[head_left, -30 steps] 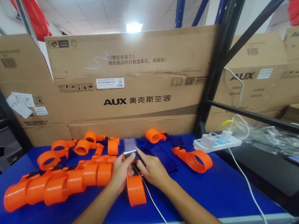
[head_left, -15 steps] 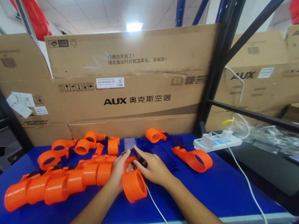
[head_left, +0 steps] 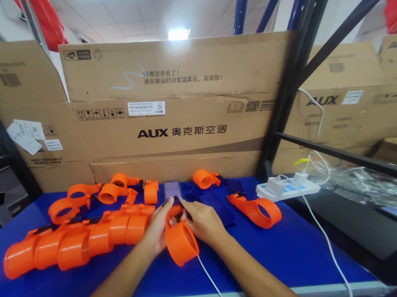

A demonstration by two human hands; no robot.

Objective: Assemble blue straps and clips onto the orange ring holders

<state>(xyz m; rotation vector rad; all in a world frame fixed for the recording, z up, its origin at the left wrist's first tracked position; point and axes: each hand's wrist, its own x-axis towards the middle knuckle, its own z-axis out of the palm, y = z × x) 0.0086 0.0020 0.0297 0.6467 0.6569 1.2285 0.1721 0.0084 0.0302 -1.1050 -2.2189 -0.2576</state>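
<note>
An orange plastic tape dispenser (head_left: 181, 245) is held up over the front middle of the blue table, its round ring hanging toward me. My left hand (head_left: 158, 230) is closed around the narrower far part of it. From the other side, my right hand (head_left: 205, 221) is closed on the same end, near a dark piece that my fingers mostly cover. Left of my hands lies a row of similar orange dispensers (head_left: 73, 250), nested against one another. Just beyond my fingertips a phone (head_left: 172, 190) with a lit screen lies on the table.
More orange dispensers (head_left: 108, 194) lie at the back left, another (head_left: 266, 212) at the right. Dark blue cloth (head_left: 218, 206) lies beside my right hand. A white power strip (head_left: 288, 186) sits at the right edge. A white cable (head_left: 216, 287) runs toward me. Cardboard (head_left: 183, 151) stands behind.
The held dispenser's ring has shifted slightly right and turned, showing more of its opening. My right hand's fingers have drawn in closer around its far end.
</note>
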